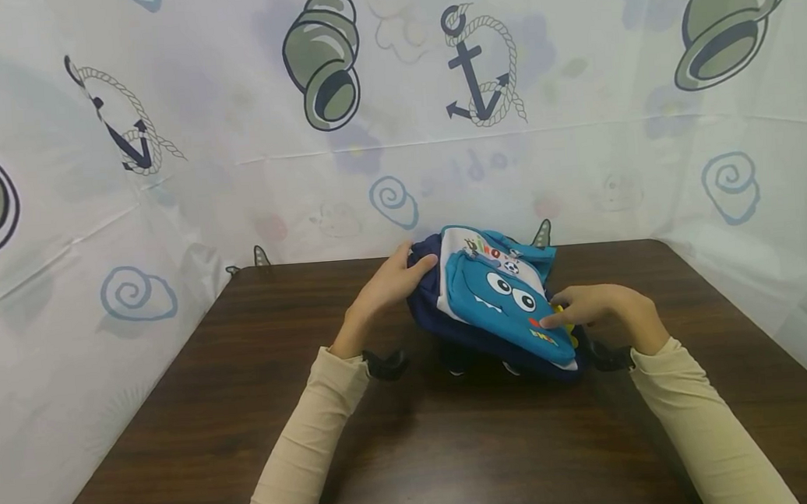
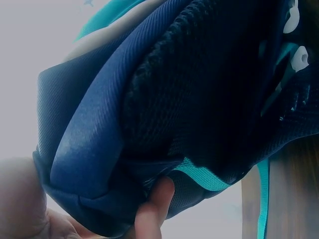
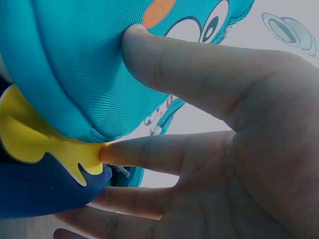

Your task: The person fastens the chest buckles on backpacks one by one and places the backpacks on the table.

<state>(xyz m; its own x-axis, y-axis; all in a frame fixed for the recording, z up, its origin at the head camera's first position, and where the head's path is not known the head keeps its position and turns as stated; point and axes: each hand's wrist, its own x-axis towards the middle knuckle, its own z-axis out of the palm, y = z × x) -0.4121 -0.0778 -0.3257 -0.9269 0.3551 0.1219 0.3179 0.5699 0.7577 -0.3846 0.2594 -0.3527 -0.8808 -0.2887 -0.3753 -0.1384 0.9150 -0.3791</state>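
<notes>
A small child's backpack (image 1: 494,300), navy with a teal cartoon-face front pocket, is tilted over the table, its left end higher than its right. My left hand (image 1: 400,276) grips the raised left end, thumb on the near side. In the left wrist view, fingertips (image 2: 162,191) curl over the navy fabric beside a teal strap (image 2: 204,175). At the lower right end my right hand (image 1: 600,306) holds the bag, thumb on the teal pocket (image 3: 84,64). Its index fingertip meets the yellow trim (image 3: 35,132); the lower fingers reach behind the navy side.
The dark wooden table (image 1: 247,427) lies beneath the bag and both arms. A white curtain (image 1: 223,77) printed with shells and anchors hangs behind the table and along its sides. Black bands (image 1: 386,365) sit at both wrists. A teal strap end (image 2: 263,199) dangles below the bag.
</notes>
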